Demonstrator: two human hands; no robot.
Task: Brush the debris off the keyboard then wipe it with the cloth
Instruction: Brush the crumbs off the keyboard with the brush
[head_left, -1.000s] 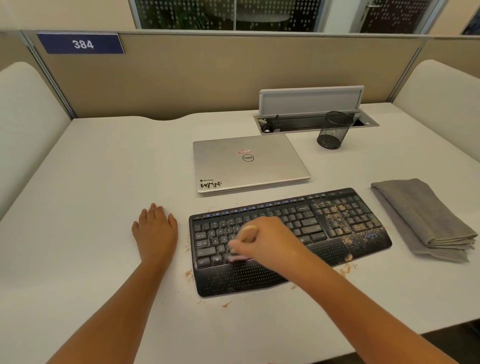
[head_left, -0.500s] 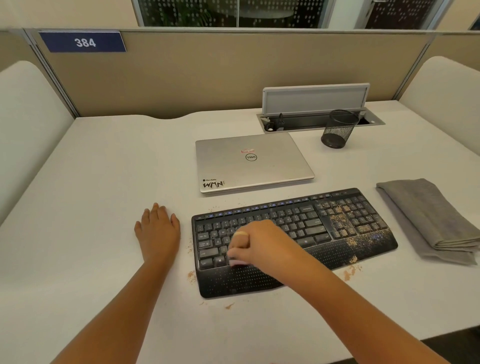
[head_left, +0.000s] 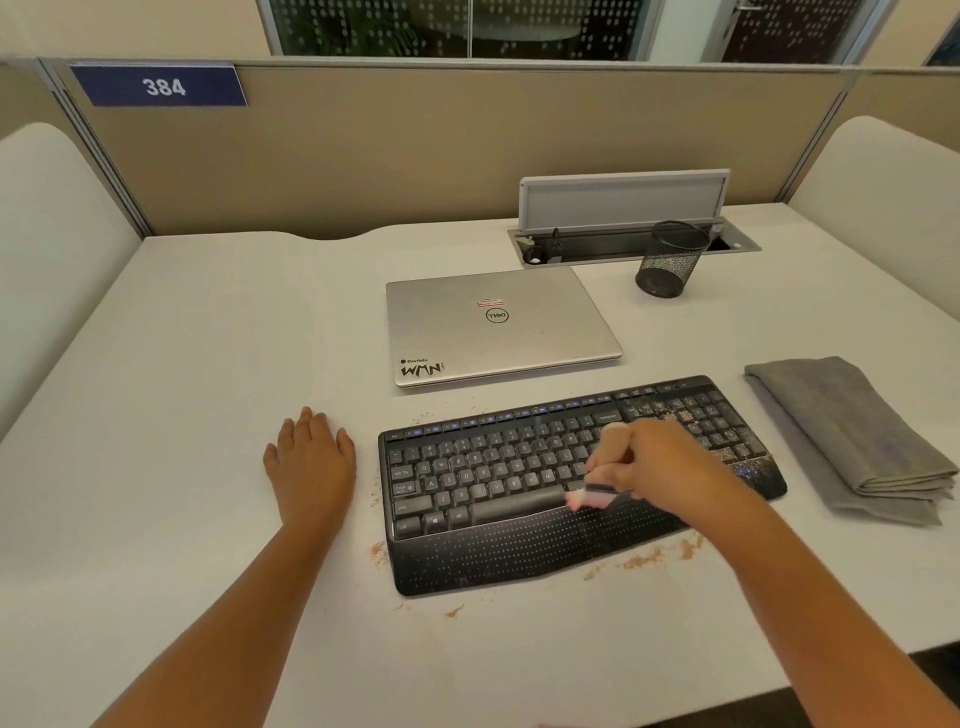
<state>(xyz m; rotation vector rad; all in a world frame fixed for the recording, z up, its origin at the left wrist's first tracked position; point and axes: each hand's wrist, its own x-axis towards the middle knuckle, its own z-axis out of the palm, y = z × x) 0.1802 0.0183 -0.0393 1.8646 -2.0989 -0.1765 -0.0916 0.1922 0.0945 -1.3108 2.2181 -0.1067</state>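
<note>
A black keyboard (head_left: 488, 483) lies on the white desk (head_left: 208, 364). Brown debris (head_left: 685, 415) covers its right key block, and crumbs (head_left: 644, 560) lie on the desk along its front and left edges. My right hand (head_left: 660, 462) grips a small brush (head_left: 589, 496) with a wooden handle and pale pink bristles. The bristles touch the keys near the right end of the space bar. My left hand (head_left: 311, 462) rests flat on the desk left of the keyboard. A folded grey cloth (head_left: 852, 436) lies to the right of the keyboard.
A shut silver laptop (head_left: 498, 322) sits just behind the keyboard. A black mesh pen cup (head_left: 670, 260) stands by an open cable tray (head_left: 623, 234) at the back. Beige partitions enclose the desk on three sides.
My right hand has carried the brush rightward along the keys, from the left part of the keyboard to its middle. My left hand has stayed flat on the desk.
</note>
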